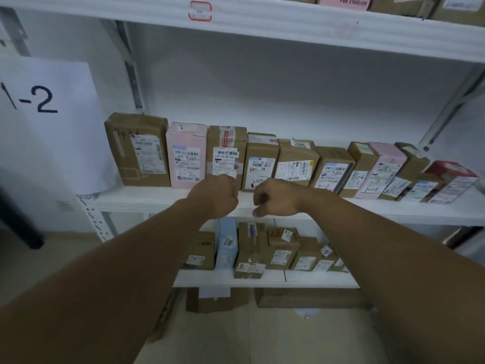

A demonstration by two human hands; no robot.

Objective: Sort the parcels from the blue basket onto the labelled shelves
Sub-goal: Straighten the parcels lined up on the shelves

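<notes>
Both arms reach toward the middle white shelf (157,199), where several brown and pink parcels stand in a row, most marked "1-2". My left hand (216,195) is curled into a fist in front of a brown parcel with a white label (227,151). My right hand (275,197) is also curled, just in front of a small brown parcel (259,164). Neither hand holds anything I can see. A paper sign reading "1-2" (44,122) hangs at the left. The blue basket is not in view.
Above, an upper shelf (288,30) carries more boxes and a red-framed tag (200,11). A lower shelf (301,281) holds several brown parcels and a light blue one (227,243). Cardboard boxes (309,298) lie on the floor underneath. A dark post (18,222) stands at the left.
</notes>
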